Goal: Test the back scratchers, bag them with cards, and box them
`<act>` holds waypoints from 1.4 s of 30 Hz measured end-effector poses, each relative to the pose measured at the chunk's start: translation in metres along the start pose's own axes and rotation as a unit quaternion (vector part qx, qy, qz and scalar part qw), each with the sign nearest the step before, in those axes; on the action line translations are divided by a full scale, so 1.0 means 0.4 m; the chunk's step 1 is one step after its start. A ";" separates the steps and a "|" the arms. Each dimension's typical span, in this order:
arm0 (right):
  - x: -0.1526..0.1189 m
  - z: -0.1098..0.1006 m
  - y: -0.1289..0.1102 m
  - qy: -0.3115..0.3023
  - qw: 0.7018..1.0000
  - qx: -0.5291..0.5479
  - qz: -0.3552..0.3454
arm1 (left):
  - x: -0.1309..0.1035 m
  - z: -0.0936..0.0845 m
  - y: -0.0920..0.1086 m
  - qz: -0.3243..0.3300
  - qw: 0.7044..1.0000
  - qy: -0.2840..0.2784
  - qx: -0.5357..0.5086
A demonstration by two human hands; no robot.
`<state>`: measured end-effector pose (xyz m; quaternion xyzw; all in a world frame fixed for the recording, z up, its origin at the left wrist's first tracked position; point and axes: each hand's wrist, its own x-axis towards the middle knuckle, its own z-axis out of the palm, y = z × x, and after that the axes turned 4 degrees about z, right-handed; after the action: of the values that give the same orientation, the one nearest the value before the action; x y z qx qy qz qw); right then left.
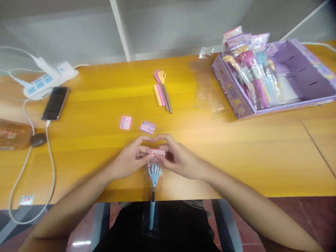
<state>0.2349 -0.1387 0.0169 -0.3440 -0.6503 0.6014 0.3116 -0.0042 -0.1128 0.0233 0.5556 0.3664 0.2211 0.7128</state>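
Observation:
Between my two hands is a pink card at the top of a clear plastic bag, near the table's front edge. My left hand pinches the card's left side, and my right hand pinches its right side. Both index fingertips meet above it. Inside the bag a blue hand-shaped scratcher hangs down past the edge, its blue handle over my lap. Beyond my hands lie a pink card and a purple card.
Scratcher parts in pink and yellow lie farther back. At the right, a purple box holds several bagged scratchers beside clear plastic wrappers. A phone, power strip, cables and a bottle are at the left.

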 end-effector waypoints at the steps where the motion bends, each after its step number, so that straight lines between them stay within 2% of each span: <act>1: -0.001 -0.003 -0.002 -0.003 1.000 -0.005 -0.001 | -0.001 -0.002 -0.001 0.001 1.000 -0.003 0.001; 11: -0.009 -0.030 -0.007 -0.023 0.999 -0.021 0.009 | -0.002 -0.005 0.003 -0.016 0.999 -0.034 -0.022; 14: -0.005 -0.034 -0.009 -0.031 0.999 0.019 0.020 | 0.003 0.005 0.009 -0.026 0.996 -0.047 -0.068; 17: -0.001 -0.030 -0.002 -0.030 0.996 0.083 0.033 | 0.006 0.011 0.010 -0.038 0.996 -0.051 -0.069; 22: 0.004 -0.021 0.019 0.009 0.990 0.135 0.033 | 0.004 0.003 0.015 -0.033 0.997 -0.028 -0.059; 25: 0.005 -0.024 0.020 0.015 0.988 0.146 0.039 | 0.004 -0.007 0.026 0.002 0.997 0.019 -0.068; 27: 0.008 -0.029 0.013 -0.013 0.989 0.132 0.057 | 0.007 -0.013 0.028 0.044 0.994 0.085 -0.059; 31: 0.014 -0.040 -0.007 -0.074 0.991 0.059 0.096 | 0.020 -0.026 0.017 0.124 0.962 0.234 -0.059; 33: 0.017 -0.044 -0.011 -0.077 0.991 0.041 0.098 | 0.027 -0.029 0.012 0.141 0.946 0.282 -0.079; 36: 0.023 -0.047 -0.005 -0.064 0.991 0.032 0.110 | 0.033 -0.031 0.017 0.154 0.927 0.322 -0.118; 38: 0.030 -0.053 -0.001 -0.053 0.990 0.050 0.121 | 0.031 -0.032 0.026 0.164 0.922 0.314 -0.156; 39: 0.033 -0.060 -0.001 -0.042 0.990 0.058 0.124 | 0.029 -0.033 0.030 0.169 0.924 0.292 -0.178; 41: 0.036 -0.088 -0.012 0.004 0.991 0.046 0.123 | 0.022 -0.036 0.036 0.173 0.936 0.219 -0.216; 42: 0.035 -0.112 -0.024 0.048 0.992 0.017 0.115 | 0.019 -0.037 0.037 0.172 0.942 0.179 -0.226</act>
<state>0.2628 -0.1024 0.0302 -0.4395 -0.5806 0.6268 0.2771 -0.0094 -0.0938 0.0336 0.3856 0.3269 0.5130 0.6938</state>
